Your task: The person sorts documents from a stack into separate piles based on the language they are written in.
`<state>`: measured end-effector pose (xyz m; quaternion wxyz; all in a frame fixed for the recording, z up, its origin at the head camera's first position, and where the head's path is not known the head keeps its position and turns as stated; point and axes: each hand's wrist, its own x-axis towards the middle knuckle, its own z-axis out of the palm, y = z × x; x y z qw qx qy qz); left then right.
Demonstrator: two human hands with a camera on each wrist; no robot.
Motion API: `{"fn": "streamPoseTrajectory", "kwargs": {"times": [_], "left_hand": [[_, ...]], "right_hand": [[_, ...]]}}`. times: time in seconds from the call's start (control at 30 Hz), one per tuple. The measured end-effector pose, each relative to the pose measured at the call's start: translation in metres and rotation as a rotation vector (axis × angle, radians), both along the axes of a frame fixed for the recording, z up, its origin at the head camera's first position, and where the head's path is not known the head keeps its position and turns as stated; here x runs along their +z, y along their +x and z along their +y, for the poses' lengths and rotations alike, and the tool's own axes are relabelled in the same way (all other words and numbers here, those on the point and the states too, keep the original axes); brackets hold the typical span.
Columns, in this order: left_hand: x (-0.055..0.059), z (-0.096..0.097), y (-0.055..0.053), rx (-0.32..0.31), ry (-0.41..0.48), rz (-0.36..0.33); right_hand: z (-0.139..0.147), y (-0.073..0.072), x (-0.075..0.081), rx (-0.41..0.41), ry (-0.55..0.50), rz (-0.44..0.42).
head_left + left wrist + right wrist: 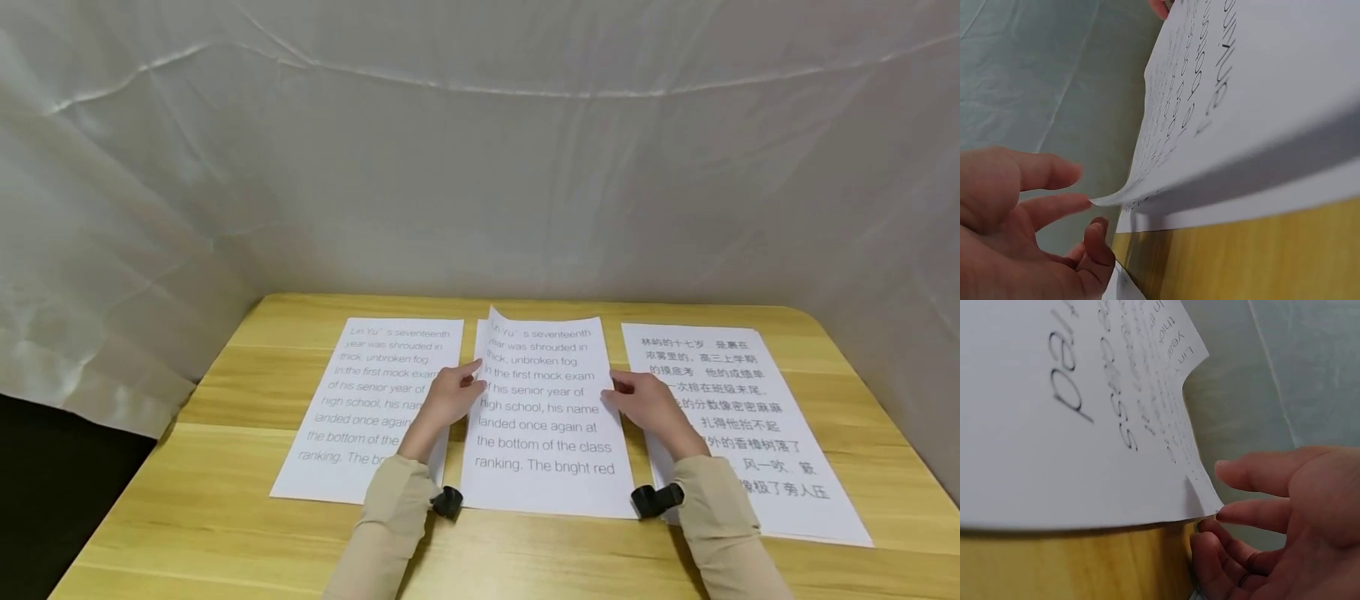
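In the head view, a printed sheet of paper (546, 417) with English text lies in the middle of the table, over another sheet. Its left edge and upper left corner are raised. At that left edge is my left hand (453, 396), its index fingertip (1082, 201) right at the lifted margin and its thumb held apart from the paper. My right hand (645, 402) is at the opposite edge. There the right index fingertip (1225, 511) meets the margin, the thumb stands off it, and the other fingers bend loosely below.
A second English sheet (330, 417) lies to the left, partly behind my left forearm. To the right, sheets with Chinese text (795, 467) lie slightly fanned, partly covered by my right hand and sleeve. A pale curtain (525, 183) hangs behind the wooden table (217, 475).
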<state>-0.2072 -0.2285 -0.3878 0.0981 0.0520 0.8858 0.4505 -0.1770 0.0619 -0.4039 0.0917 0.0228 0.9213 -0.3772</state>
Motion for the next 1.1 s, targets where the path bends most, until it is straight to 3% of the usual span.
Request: {"fn": "streamPoseTrajectory", "kwargs": {"times": [0.2,0.4,0.53,0.77,1.1], "left_hand": [[0.000,-0.002,0.001,0.000,0.012,-0.001],[-0.008,-0.007,-0.004,0.061,0.080,0.034],[-0.009,-0.009,-0.006,0.092,0.140,0.008],[-0.005,-0.013,-0.005,0.080,0.163,-0.022],[-0.002,-0.014,-0.004,0.113,0.319,-0.097]], "right_hand": [[-0.003,0.000,0.005,0.042,0.011,0.015],[-0.004,0.001,0.005,0.012,-0.018,0.051],[-0.005,0.002,0.006,-0.037,-0.100,0.038],[0.000,0.005,0.015,-0.097,-0.286,-0.032],[0.013,0.012,0.022,-0.134,-0.399,-0.056]]}}
